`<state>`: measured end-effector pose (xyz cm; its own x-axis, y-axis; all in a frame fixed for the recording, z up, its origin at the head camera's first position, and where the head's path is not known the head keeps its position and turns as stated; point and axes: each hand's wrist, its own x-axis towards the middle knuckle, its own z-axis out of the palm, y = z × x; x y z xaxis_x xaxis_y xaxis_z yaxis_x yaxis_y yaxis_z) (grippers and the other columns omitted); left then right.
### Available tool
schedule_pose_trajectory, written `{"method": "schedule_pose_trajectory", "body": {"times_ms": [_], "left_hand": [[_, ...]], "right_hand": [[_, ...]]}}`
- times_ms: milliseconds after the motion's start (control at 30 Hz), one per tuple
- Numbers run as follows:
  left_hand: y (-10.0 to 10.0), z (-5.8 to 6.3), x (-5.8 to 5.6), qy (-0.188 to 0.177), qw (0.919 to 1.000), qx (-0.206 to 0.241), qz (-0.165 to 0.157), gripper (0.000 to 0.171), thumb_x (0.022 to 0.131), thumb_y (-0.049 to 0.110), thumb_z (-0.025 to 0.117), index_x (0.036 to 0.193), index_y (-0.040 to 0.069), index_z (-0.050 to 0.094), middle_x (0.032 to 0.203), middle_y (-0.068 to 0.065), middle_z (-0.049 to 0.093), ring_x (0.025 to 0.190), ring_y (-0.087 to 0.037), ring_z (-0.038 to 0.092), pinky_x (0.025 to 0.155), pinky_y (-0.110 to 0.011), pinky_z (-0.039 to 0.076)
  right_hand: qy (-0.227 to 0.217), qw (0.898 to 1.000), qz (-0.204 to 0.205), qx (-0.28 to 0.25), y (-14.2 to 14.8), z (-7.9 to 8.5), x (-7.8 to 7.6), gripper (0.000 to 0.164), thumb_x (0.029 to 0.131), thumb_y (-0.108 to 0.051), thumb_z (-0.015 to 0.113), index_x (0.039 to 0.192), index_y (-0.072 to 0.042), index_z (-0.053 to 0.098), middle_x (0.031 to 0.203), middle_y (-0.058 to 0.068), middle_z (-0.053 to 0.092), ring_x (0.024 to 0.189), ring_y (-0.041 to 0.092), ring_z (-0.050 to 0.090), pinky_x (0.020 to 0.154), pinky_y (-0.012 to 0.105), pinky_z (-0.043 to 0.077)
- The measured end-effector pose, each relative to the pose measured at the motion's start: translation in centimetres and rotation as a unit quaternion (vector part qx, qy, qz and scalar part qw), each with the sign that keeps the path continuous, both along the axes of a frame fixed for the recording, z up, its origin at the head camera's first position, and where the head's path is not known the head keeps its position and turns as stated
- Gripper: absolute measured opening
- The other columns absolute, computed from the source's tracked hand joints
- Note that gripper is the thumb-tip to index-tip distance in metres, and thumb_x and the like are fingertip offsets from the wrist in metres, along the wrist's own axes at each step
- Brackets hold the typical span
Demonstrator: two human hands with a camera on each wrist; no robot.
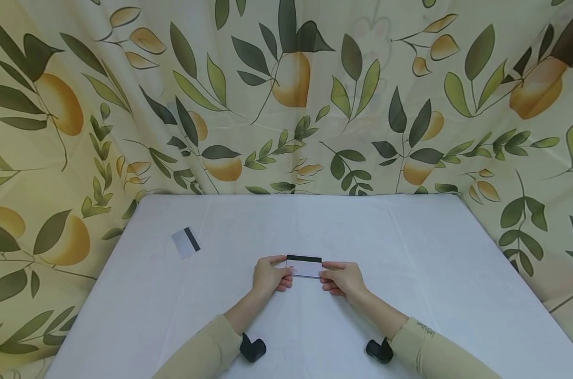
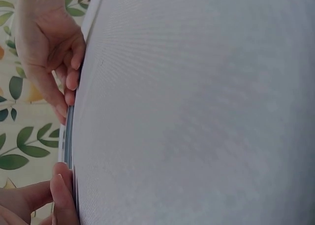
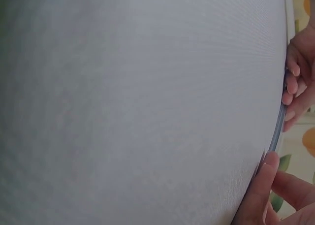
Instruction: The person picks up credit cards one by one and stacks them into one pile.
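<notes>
Between both hands, near the middle of the table in the head view, is a small stack of white cards (image 1: pixel 306 267), the top one with a black stripe along its far edge. The left hand (image 1: pixel 270 277) pinches its left end, thumb on top. At the right end, the right hand (image 1: pixel 344 278) pinches it likewise. Seen edge-on in the left wrist view, the stack (image 2: pixel 68 141) shows layered edges just over the cloth. The right wrist view shows the same edge of the stack (image 3: pixel 277 131). Fingertips cover both ends.
Another white card (image 1: pixel 184 243) with a black stripe lies tilted on the table at the left. A white cloth covers the table (image 1: pixel 385 226). A curtain (image 1: pixel 310 131) with a fruit and leaf print hangs behind and at the sides. Black wrist devices (image 1: pixel 253 349) sit by the sleeves.
</notes>
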<state>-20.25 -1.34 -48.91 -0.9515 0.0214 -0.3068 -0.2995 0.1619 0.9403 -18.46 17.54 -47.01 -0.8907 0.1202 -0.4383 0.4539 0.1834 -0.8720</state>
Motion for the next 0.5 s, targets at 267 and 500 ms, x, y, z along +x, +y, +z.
{"method": "schedule_pose_trajectory", "body": {"times_ms": [267, 500], "left_hand": [[-0.15, 0.16, 0.02, 0.001, 0.9999, 0.016, 0.004, 0.041, 0.079, 0.005, 0.069, 0.119, 0.001, 0.058, 0.055, -0.007, 0.063, 0.042, -0.011, 0.059, 0.040, -0.020, 0.050], [-0.63, 0.31, 0.02, -0.019, 0.9988, 0.043, 0.011, 0.038, 0.081, 0.006, 0.064, 0.118, -0.001, 0.058, 0.058, -0.007, 0.064, 0.044, -0.010, 0.060, 0.041, -0.021, 0.051]], "right_hand": [[-0.008, 1.000, -0.003, -0.013, -0.02, 0.05, -0.10, 0.036, 0.080, -0.007, 0.067, 0.115, 0.000, 0.060, 0.068, 0.007, 0.067, 0.050, 0.013, 0.062, 0.045, 0.022, 0.052], [-0.018, 0.999, -0.019, -0.038, 0.02, 0.97, -0.46, 0.031, 0.083, -0.008, 0.060, 0.113, 0.002, 0.058, 0.065, 0.004, 0.064, 0.049, 0.011, 0.059, 0.045, 0.023, 0.052]]}}
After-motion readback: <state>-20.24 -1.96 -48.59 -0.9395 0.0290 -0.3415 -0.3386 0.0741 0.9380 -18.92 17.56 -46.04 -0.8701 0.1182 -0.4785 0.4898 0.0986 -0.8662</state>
